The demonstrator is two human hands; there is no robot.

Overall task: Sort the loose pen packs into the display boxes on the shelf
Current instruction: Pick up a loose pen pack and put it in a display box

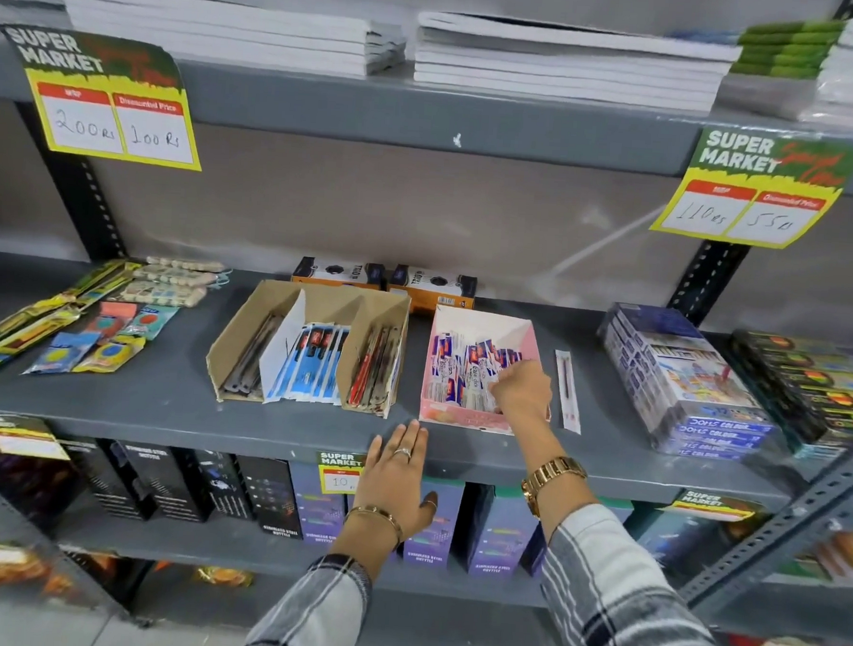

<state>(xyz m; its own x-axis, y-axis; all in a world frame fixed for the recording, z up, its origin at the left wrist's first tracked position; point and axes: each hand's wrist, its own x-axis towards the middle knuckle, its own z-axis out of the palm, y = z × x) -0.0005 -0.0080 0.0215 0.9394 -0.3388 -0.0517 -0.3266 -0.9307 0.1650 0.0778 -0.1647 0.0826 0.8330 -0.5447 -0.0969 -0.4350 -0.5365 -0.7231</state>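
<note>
Nearest: 2 plaid sleeves reaching up to grey metal shelf (159, 406).

Left hand (395, 475) flat on shelf front edge, fingers spread and open, gripping nothing; ring on 1 finger, thin bangle at wrist. Just below it, yellow price tag (339, 473) marked 10 on the shelf lip.

Right hand (523, 386), gold watch (549, 480) on wrist, inside pink display box (463, 420), fingers curled down into white-and-blue pen packs (461, 375). Fingertips touching the packs; whether 1 is actually pinched, cannot tell.

1 loose pen pack (567, 391), clear sleeve with red pen, flat on shelf just right of pink box, apart from the hand.

Left of pink box: brown cardboard display box (228, 340), 3 compartments. Left compartment: dark pens. Middle: blue-and-white packs (312, 360). Right: red pens (374, 364).

Far left on shelf: assorted flat blister packs (94, 337). Far right: stack of colour boxes (680, 383), wrapped in film.

Behind display boxes, against back wall: 2 orange-and-black cartons (387, 280).

Upper shelf: stacks of white notebooks (555, 61); 2 price signs hanging from its edge, left sign (108, 98) reading 200 and 100, right sign (752, 188) reading 110 and 55.
</note>
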